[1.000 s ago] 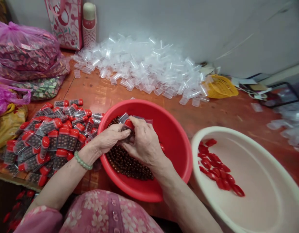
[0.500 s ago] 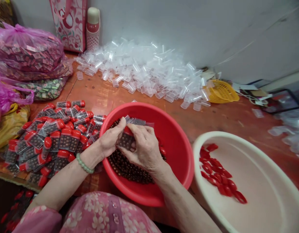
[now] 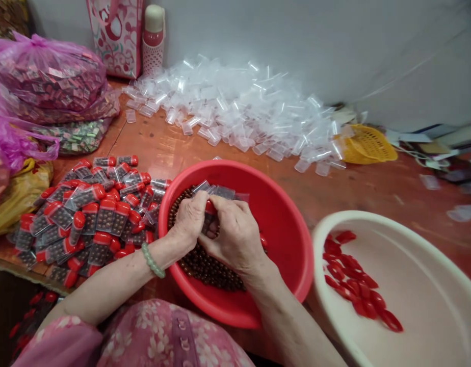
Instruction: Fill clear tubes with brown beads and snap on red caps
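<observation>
Over the red basin, my two hands meet around a small clear plastic box with a red cap, filled with dark round beads. My left hand is closed, its thumb pressing near the cap, with green bracelet beads at the wrist. Fingers of my right hand wrap the box from the other side; the two hands hide most of it. Beneath them lie loose dark brown beads. Several empty clear boxes rest at the basin's far side, and a few red caps show to the right.
Filled red-capped boxes are heaped at left. A white basin with red caps stands at right. Behind are a pile of clear empty boxes, a yellow basket, a bottle and knotted pink bags.
My left hand has closed in over the box, its thumb now by the cap, covering more of it. The whole scene has shifted slightly rightward in view.
</observation>
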The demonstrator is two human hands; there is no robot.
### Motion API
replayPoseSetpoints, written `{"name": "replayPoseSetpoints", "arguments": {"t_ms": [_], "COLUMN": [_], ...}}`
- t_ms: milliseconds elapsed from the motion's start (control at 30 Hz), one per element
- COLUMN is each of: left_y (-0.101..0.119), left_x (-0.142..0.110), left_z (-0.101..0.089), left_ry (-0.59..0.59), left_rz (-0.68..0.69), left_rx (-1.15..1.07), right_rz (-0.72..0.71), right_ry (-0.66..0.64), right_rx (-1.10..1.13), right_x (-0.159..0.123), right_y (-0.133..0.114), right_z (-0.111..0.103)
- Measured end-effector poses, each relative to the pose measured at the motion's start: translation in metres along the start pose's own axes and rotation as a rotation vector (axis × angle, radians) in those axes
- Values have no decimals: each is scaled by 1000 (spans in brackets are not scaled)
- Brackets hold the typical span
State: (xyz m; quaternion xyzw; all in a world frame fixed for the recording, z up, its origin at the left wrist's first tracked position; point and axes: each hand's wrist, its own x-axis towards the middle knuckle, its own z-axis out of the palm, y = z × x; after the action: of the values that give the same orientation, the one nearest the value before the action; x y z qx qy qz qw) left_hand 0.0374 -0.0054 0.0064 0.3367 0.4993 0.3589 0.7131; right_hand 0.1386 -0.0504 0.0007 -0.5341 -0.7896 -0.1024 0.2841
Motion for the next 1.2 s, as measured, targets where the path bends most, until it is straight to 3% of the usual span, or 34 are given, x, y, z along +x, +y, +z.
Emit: {"name": "replayPoseSetpoints", "arguments": {"t_ms": [100,233,333,400,433,500,600,700,767,867,967,1100,1200], "left_y": [-4,0,16,33,42,59,72,72,70,67,61,42,25], "left_x": [1,-3,-14,-26,-32,-42,-41,-31,-26,-20,-13,-7,-5], "left_z": [-2,-9,-27,-48,-61,-91,-143,-183,-192,-176,-137,-82,-57], "left_ry": [9,-47,-126,-147,-76,199,521,587,560,483,368,60,-140], "left_rz": [135,173,257,373,460,641,770,770,756,812,940,1007,963], "left_rx": [104,174,262,435,555,797,1143,1376,1453,1449,1357,1224,1141], "right_rz": [-47,-80,-76,-43,-13,78,239,322,309,286,322,267,199], "right_ry": [16,31,-23,-113,-157,-229,-376,-555,-648,-766,-833,-854,-867], "right_rx": [-14,-23,58,144,177,198,153,82,76,68,-75,-160,-165], "right_x": [-1,0,4,6,7,8,4,0,0,6,12,12,7], "right_y": [1,-4,-10,-10,-8,3,30,53,60,58,49,41,43], "right_z": [2,4,0,-6,-10,-17,-23,-23,-19,-6,11,28,28]}}
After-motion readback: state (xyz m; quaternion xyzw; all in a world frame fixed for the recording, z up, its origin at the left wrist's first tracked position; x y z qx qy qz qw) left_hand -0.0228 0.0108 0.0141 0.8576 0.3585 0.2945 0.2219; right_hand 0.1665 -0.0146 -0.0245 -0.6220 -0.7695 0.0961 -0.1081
